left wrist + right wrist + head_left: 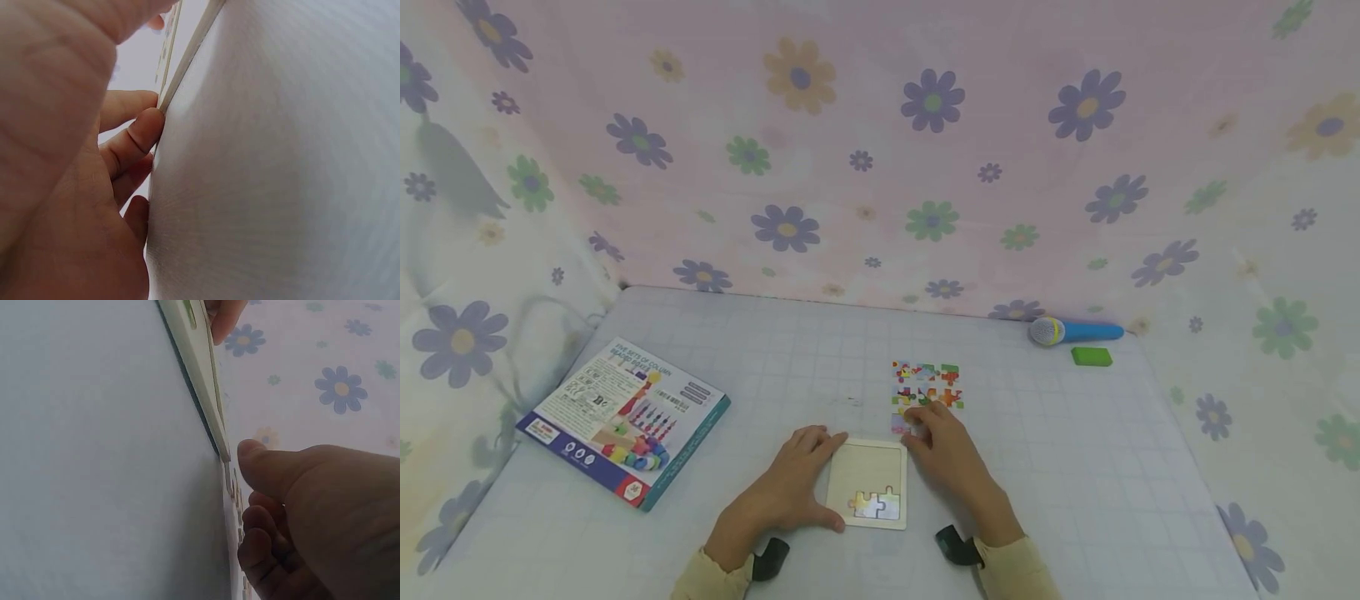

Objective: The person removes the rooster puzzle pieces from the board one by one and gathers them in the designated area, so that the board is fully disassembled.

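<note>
A square wooden puzzle tray [867,468] lies on the table, with two joined jigsaw pieces [877,504] in its lower right part. My left hand [786,483] holds the tray by its left side, thumb at the near corner and index finger at the far one; its fingertips [150,128] meet the wooden edge in the left wrist view. Beyond the tray lie loose jigsaw pieces [927,374] in rows. Over the nearest ones is my right hand [951,458], its index fingertip by a purplish piece [898,423]. Its thumb [253,453] is apart from the loosely bent fingers.
On the left lies a boxed toy set [625,425] at an angle. A blue toy microphone [1078,332] and a green block [1092,357] sit at the back right. Flowered cloth [865,192] hangs behind the table and at both sides.
</note>
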The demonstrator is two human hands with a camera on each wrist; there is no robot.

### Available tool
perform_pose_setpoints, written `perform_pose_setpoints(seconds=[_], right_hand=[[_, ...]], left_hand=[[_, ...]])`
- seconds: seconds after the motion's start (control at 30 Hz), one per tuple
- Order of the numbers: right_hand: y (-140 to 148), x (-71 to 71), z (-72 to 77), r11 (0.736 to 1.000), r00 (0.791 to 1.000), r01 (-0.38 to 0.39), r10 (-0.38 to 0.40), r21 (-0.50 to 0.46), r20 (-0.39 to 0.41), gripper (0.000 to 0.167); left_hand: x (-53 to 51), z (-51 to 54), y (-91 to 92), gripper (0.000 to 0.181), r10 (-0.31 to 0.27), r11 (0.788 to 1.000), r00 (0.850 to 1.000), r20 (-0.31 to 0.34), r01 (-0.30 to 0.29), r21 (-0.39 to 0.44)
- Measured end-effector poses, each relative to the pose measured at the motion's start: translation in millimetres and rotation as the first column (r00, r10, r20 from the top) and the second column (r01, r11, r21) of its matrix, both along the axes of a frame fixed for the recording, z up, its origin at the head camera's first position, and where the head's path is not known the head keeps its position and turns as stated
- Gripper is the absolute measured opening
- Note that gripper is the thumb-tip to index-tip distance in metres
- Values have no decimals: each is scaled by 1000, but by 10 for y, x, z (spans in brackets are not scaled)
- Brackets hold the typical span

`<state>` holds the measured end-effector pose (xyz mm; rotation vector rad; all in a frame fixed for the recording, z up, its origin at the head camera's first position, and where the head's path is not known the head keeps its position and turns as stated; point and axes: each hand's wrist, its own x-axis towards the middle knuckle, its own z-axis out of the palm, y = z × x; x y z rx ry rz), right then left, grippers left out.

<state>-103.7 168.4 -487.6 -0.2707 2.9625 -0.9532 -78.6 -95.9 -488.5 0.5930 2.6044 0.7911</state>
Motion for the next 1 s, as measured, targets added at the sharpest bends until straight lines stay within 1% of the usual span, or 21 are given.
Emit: perform_pose_setpoints(seconds=[0.07, 0.17, 0.27, 0.37, 0.47, 0.57, 0.63, 0.7, 0.8, 1.0], right_hand=[[-29, 50, 33, 1000, 1000, -27, 27, -14, -8, 32], [-96, 125, 56, 995, 996, -87, 86, -48, -24, 29], [-162, 197, 53, 985, 987, -160, 158, -63, -33, 27], [-206, 272, 52, 971, 975, -223, 223, -81, -20, 27], [-225, 367, 44, 953, 957, -290, 291, -89, -3, 28], [-233, 459, 22, 929, 931, -363, 364, -72, 0, 33], [-231, 512, 11, 917, 918, -397, 397, -47, 0, 36], [-227, 554, 8, 914, 914, -405, 405, -36, 13, 39], [-222, 592, 7, 917, 916, -398, 399, -28, 38, 39], [-241, 603, 8, 925, 922, -381, 381, -20, 63, 30]], left_hand=[[0, 0, 0, 119, -2, 1000, 1000, -7, 2, -4], [0, -2, -4, 118, 0, 1000, 1000, -12, 0, -7], [-3, 3, -7, 117, -1, 1000, 1000, -8, 1, -4], [-2, 15, -7, 117, -11, 1000, 1000, -5, 11, 2], [-2, 23, -7, 117, -19, 1000, 1000, -7, 19, 9], [-6, 19, -6, 117, -23, 1000, 1000, -18, 23, 16], [-10, 15, -4, 116, -25, 999, 1000, -19, 25, 22], [-9, 10, -2, 116, -30, 999, 999, -16, 30, 25], [-5, 10, -3, 117, -30, 999, 1000, -7, 30, 21], [-2, 13, -22, 117, -24, 1000, 1000, -19, 24, 13]])
